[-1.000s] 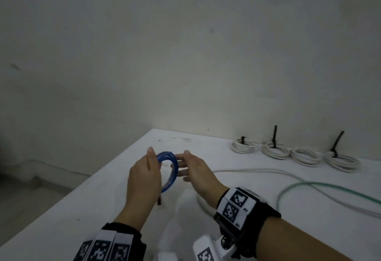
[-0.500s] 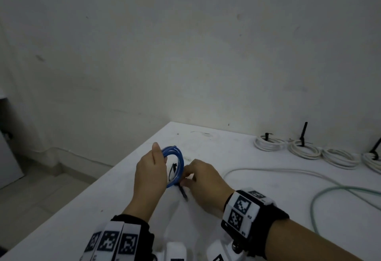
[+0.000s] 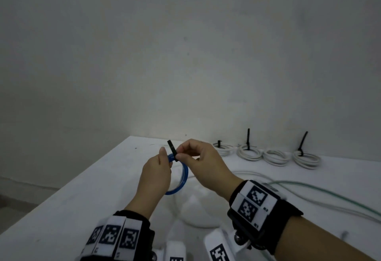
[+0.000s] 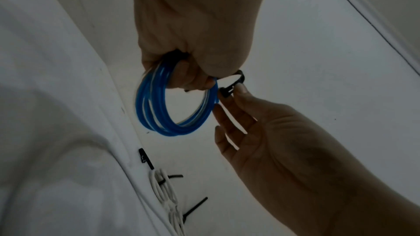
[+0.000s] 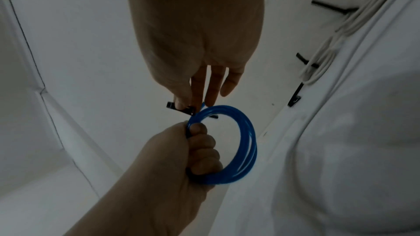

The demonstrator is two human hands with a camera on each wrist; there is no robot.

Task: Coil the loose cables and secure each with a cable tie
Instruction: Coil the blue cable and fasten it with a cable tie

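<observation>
Both hands work above the table point(image 3: 86, 194); left hand point(image 3: 155, 175) clenches the blue coil point(image 3: 182, 180); right hand point(image 3: 203, 164) pinches a black cable tie point(image 3: 172, 151).

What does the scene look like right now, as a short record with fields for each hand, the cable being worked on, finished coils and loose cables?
left hand: grips the blue cable coil, held above the table
right hand: pinches a black cable tie at the top of the coil
tie: around the coil; whether it is locked cannot be told
finished coils: four white coils by the wall, black ties on at least three
loose cables: a white one and a green one on the table
</observation>
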